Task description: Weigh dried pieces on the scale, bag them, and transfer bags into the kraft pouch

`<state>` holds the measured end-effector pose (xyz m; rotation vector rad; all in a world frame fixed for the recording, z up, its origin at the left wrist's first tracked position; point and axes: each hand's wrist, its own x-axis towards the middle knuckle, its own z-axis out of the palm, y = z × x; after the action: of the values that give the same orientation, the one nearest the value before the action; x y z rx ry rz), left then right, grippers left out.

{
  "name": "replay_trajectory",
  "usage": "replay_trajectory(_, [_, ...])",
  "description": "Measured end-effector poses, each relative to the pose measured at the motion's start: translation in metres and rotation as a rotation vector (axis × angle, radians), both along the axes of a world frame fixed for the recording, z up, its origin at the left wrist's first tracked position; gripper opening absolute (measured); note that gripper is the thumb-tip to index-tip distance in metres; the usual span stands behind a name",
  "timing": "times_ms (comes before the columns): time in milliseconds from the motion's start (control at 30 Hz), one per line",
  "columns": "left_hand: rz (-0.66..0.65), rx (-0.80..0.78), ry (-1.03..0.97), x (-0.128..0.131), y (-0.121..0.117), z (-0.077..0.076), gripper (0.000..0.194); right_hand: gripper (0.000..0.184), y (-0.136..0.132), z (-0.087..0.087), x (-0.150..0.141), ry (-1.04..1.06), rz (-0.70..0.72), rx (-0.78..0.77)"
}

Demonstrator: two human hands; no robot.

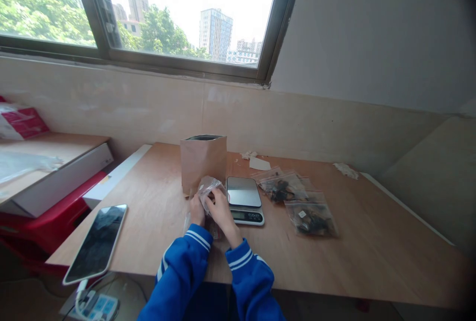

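Both of my hands are on a crinkled clear plastic bag [208,183] in front of an upright brown paper pouch [204,160] with its top open. My left hand [197,210] grips the bag's left side, its fingertips partly hidden. My right hand [220,210] pinches the plastic from the right, fingers bent. More clear plastic lies under my wrists, and its contents cannot be made out. Just right of my right hand sits a kitchen scale [244,193] with a silver plate and a dark display strip.
Several zip bags [311,218] holding dark items lie right of the scale. Behind them are a white paper piece [260,163] and crumpled scraps [345,170]. A tablet [97,241] with a plugged-in cable overhangs the left table edge, above a power strip [98,306].
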<state>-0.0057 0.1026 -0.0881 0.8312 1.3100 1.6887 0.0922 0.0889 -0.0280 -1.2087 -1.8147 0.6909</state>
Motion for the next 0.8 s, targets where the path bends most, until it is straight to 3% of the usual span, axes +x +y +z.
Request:
replay_trajectory(133, [0.017,-0.051,-0.085,0.005,0.002,0.002,0.025,0.011,0.008,0.011,0.0,0.114,-0.05,0.054])
replay_trajectory(233, [-0.039,-0.114,-0.17,0.013,-0.001,0.005,0.038,0.013,0.011,0.023,0.004,0.194,-0.005,0.043])
replay_trajectory(433, [-0.131,-0.141,-0.266,0.019,-0.008,0.016,0.044,0.019,0.01,0.046,0.02,0.178,0.276,-0.123])
replay_trajectory(633, [-0.147,-0.153,-0.327,0.018,-0.009,0.024,0.041,0.03,0.005,0.072,0.039,0.208,0.429,-0.223])
replay_trajectory(700, [-0.167,-0.158,-0.34,0.018,-0.009,0.025,0.042,0.032,0.009,0.078,0.045,0.248,0.412,-0.218])
replay_trajectory(800, [-0.195,-0.155,-0.358,0.017,-0.011,0.023,0.042,0.038,0.028,0.088,0.048,0.4,0.254,-0.158])
